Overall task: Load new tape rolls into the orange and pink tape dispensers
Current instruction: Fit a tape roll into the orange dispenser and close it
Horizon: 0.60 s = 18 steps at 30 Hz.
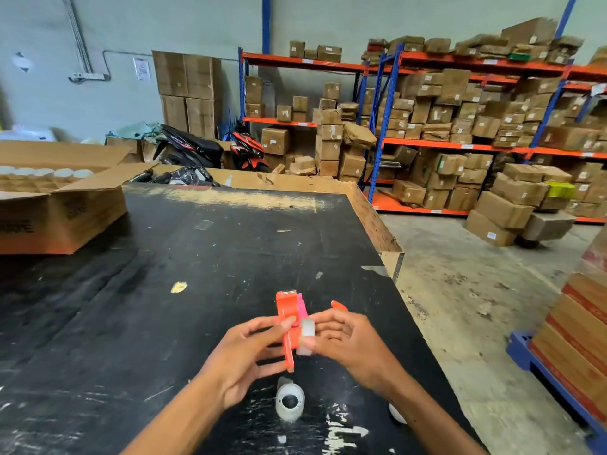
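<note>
Orange tape dispenser (286,318) is gripped upright over the black table (197,257) by the left hand (244,351); a clear tape roll (306,336) is pinched against its side by the right hand (348,343). Core should be aligned squarely with the hub before being pressed home. Pink dispenser (303,308) is glimpsed just behind.

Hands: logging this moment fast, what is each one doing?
Left hand: shut on the orange dispenser.
Right hand: fingers pinching the clear tape roll.
</note>
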Each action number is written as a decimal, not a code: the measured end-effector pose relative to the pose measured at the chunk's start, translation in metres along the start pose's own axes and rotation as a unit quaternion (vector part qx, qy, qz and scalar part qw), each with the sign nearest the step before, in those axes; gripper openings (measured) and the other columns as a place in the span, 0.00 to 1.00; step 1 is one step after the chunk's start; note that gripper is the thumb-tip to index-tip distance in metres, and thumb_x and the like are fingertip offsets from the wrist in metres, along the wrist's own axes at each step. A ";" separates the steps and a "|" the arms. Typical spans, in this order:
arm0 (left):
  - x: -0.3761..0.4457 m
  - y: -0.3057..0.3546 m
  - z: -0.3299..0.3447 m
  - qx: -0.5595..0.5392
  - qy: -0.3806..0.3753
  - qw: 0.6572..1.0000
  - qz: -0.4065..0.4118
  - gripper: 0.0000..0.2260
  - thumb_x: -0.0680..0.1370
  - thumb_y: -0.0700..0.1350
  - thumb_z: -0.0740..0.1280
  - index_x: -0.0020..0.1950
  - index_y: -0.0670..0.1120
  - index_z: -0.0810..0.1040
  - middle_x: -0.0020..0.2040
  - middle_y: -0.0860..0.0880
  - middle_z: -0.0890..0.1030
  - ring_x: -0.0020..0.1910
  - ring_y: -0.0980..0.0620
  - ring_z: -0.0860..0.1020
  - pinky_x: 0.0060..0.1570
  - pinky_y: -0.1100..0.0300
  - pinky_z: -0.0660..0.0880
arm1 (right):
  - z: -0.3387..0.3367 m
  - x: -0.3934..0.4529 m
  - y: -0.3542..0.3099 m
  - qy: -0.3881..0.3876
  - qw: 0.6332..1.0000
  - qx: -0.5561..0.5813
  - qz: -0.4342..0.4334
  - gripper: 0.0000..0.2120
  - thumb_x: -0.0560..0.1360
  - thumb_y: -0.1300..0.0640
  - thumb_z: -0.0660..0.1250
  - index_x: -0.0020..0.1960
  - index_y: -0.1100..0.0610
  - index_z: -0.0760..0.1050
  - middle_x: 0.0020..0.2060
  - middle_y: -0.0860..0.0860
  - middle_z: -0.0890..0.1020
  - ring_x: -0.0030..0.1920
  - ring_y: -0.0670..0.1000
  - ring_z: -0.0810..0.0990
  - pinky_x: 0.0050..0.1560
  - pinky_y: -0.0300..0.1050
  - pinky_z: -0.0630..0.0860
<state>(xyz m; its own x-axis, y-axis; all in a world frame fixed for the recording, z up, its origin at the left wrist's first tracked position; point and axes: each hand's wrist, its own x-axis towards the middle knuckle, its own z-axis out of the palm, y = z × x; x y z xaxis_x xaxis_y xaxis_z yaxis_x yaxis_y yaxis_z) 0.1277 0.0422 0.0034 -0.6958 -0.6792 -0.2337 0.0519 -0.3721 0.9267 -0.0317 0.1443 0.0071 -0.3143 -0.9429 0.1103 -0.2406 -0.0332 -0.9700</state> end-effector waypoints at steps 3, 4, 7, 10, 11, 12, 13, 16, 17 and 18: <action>0.003 -0.002 -0.003 0.001 -0.012 1.000 -0.018 0.22 0.65 0.48 0.74 0.56 0.39 0.81 0.46 0.40 0.85 0.45 0.43 0.83 0.39 0.54 0.80 | -0.002 0.005 0.004 -0.015 1.000 -0.002 -0.008 0.16 0.69 0.64 0.75 0.55 0.64 0.79 0.48 0.60 0.85 0.44 0.47 0.82 0.47 0.37 0.78; 0.004 -0.002 -0.003 -0.001 -0.015 1.000 -0.022 0.22 0.65 0.49 0.74 0.55 0.39 0.81 0.45 0.40 0.85 0.44 0.43 0.84 0.39 0.54 0.81 | -0.002 0.007 0.005 -0.015 1.000 0.004 -0.009 0.16 0.69 0.64 0.75 0.55 0.64 0.79 0.49 0.62 0.85 0.45 0.49 0.83 0.47 0.38 0.79; 0.008 -0.005 -0.002 -0.004 -0.020 0.999 -0.033 0.20 0.65 0.48 0.73 0.53 0.39 0.81 0.41 0.42 0.85 0.40 0.45 0.85 0.37 0.54 0.81 | -0.001 0.012 0.010 -0.032 0.999 0.022 -0.021 0.18 0.66 0.61 0.76 0.55 0.62 0.80 0.48 0.64 0.85 0.48 0.58 0.85 0.52 0.47 0.81; 0.013 -0.008 -0.001 -0.020 -0.023 0.999 -0.037 0.16 0.68 0.48 0.71 0.51 0.40 0.80 0.39 0.42 0.84 0.37 0.47 0.84 0.39 0.54 0.82 | 0.002 0.015 0.009 -0.043 0.999 0.009 -0.026 0.18 0.67 0.60 0.76 0.57 0.58 0.80 0.48 0.64 0.84 0.49 0.61 0.84 0.53 0.48 0.81; 0.016 -0.009 -0.001 -0.028 -0.021 0.999 -0.038 0.14 0.70 0.48 0.70 0.50 0.40 0.80 0.39 0.41 0.84 0.37 0.47 0.84 0.39 0.54 0.82 | 0.002 0.016 0.007 -0.045 0.999 -0.002 -0.028 0.16 0.69 0.61 0.75 0.57 0.56 0.80 0.48 0.61 0.85 0.48 0.58 0.85 0.52 0.46 0.80; 0.018 -0.009 0.000 -0.034 -0.018 0.998 -0.040 0.12 0.71 0.48 0.69 0.50 0.41 0.80 0.40 0.41 0.84 0.37 0.47 0.84 0.39 0.54 0.82 | 0.001 0.019 0.004 -0.041 0.999 -0.009 -0.029 0.14 0.71 0.61 0.73 0.56 0.55 0.80 0.47 0.56 0.85 0.45 0.53 0.85 0.50 0.43 0.80; 0.020 -0.009 0.000 -0.038 -0.015 0.998 -0.040 0.12 0.71 0.48 0.69 0.49 0.41 0.80 0.42 0.40 0.83 0.38 0.46 0.84 0.38 0.54 0.82 | -0.001 0.022 0.001 -0.024 0.999 -0.009 -0.027 0.11 0.74 0.60 0.71 0.55 0.54 0.81 0.44 0.52 0.85 0.42 0.49 0.84 0.46 0.40 0.80; 0.027 -0.006 0.000 -0.038 -0.005 0.999 -0.031 0.13 0.67 0.48 0.71 0.47 0.42 0.81 0.42 0.40 0.83 0.36 0.45 0.84 0.37 0.54 0.83 | -0.019 0.041 0.011 0.102 0.993 -0.058 0.006 0.08 0.75 0.53 0.68 0.46 0.56 0.83 0.38 0.52 0.85 0.36 0.48 0.83 0.39 0.40 0.79; 0.029 -0.005 -0.001 -0.038 -0.002 0.999 -0.027 0.13 0.66 0.48 0.71 0.47 0.42 0.81 0.41 0.40 0.83 0.35 0.46 0.84 0.37 0.54 0.83 | -0.027 0.049 0.020 0.133 0.982 -0.131 0.030 0.10 0.75 0.49 0.68 0.46 0.55 0.84 0.39 0.51 0.85 0.39 0.48 0.83 0.42 0.41 0.78; 0.031 -0.003 -0.001 -0.038 0.001 0.999 -0.025 0.13 0.66 0.48 0.71 0.47 0.43 0.81 0.41 0.41 0.82 0.34 0.47 0.84 0.37 0.55 0.82 | -0.033 0.054 0.031 0.138 0.965 -0.215 0.064 0.11 0.74 0.47 0.68 0.49 0.53 0.84 0.42 0.50 0.86 0.43 0.49 0.84 0.46 0.43 0.78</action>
<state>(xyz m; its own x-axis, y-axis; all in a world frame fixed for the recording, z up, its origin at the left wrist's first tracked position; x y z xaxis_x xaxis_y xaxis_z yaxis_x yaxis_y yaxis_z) 0.1071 0.0219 -0.0073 -0.6975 -0.6597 -0.2798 0.0708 -0.4519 0.8892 -0.0864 0.1035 -0.0095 -0.5845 -0.8043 0.1071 -0.5242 0.2736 -0.8065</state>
